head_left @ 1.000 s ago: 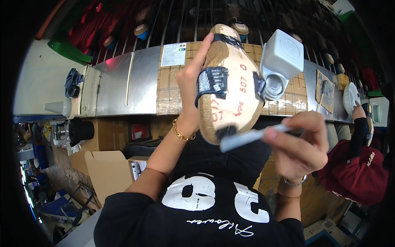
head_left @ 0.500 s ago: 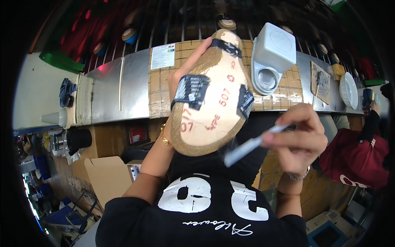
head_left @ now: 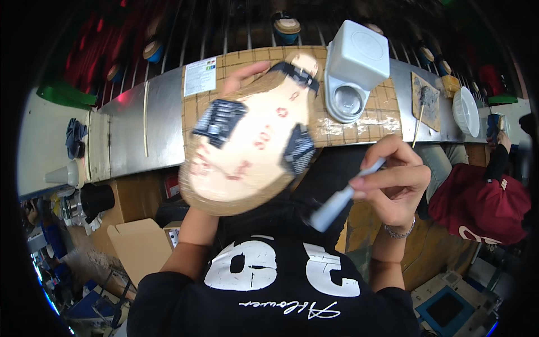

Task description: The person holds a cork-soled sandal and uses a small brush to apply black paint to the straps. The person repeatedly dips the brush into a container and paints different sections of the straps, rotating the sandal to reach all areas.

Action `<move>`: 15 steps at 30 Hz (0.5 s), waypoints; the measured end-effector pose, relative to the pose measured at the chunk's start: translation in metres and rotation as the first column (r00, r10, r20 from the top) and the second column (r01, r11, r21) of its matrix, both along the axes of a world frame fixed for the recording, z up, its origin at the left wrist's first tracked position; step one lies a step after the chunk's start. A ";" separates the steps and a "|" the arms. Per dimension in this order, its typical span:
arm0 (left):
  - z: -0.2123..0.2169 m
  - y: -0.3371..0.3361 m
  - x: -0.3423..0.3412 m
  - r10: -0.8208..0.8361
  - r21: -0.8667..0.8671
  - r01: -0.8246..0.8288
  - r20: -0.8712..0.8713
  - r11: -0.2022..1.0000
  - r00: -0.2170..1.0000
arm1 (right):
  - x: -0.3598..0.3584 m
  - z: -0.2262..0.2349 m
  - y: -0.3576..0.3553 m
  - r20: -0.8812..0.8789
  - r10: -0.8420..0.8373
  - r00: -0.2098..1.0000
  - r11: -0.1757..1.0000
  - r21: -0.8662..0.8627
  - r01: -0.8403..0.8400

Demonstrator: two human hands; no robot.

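My left hand [head_left: 242,77] is closed around a half-made sandal [head_left: 252,146], mostly hidden behind it. The sandal's pale underside with red markings faces up, bordered by a brown rim. Dark woven strap ends fold onto it at both sides, and a dark strap crosses near its heel end. My right hand [head_left: 396,180] pinches a slim pale-blue brush [head_left: 337,203] between thumb and fingers. Motion blurs the brush's lower end, which points down and left, apart from the sandal. Just beyond the sandal, a grey-white dispenser [head_left: 360,62] with a round cup stands on the taped cardboard [head_left: 196,109].
The cardboard lies on a metal counter [head_left: 124,132] with a thin stick [head_left: 146,121]. Farther right are a stained board [head_left: 424,95] and a white bowl [head_left: 473,115]. Behind run conveyor bars carrying several shoe parts. A co-worker in maroon [head_left: 477,202] sits at right; an open carton [head_left: 137,244] stands lower left.
The sandal has moved left in the view and tilted, its toe end swinging left. My right hand and the brush have shifted slightly left; the whole scene has also shifted left.
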State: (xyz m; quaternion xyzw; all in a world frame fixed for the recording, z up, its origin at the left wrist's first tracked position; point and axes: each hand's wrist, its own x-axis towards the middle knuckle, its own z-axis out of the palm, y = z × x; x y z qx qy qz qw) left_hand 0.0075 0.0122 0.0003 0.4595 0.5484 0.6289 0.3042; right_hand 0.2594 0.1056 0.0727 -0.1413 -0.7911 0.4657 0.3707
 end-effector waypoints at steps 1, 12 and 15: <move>-0.007 -0.001 -0.007 0.013 0.004 -0.012 -0.045 1.000 0.999 | 0.004 -0.005 0.007 -0.064 -0.046 0.997 0.994 -0.103 0.039; -0.004 0.007 -0.034 -0.388 0.317 0.242 0.846 0.917 0.364 | 0.015 -0.059 0.075 0.250 -0.678 0.691 0.668 0.601 0.439; -0.005 0.020 -0.035 -0.480 0.355 0.428 0.847 0.831 0.229 | 0.015 -0.063 0.075 0.276 -0.661 0.698 0.677 0.620 0.397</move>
